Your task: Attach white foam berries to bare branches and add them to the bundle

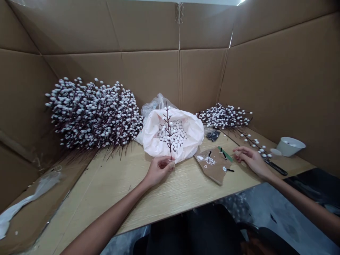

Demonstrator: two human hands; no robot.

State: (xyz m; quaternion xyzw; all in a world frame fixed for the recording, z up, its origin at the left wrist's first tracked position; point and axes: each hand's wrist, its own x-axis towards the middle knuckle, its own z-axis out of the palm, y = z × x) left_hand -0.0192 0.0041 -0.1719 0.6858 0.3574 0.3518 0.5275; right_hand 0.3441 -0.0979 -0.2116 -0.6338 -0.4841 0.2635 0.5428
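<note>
1. Holding a thin dark twig (168, 131) upright, we pinch its base in our left hand (159, 171), its long axis rising toward the far side.
2. The twig stands just near of a white plastic bag (186, 124) of white beads (172, 134), far closer to the left hand than the right.
3. Our right hand (251, 159), fingers loosely curled, lies over the table (132, 194) beside a cardboard scrap (212, 166); whether it pinches anything, we cannot tell.
</note>
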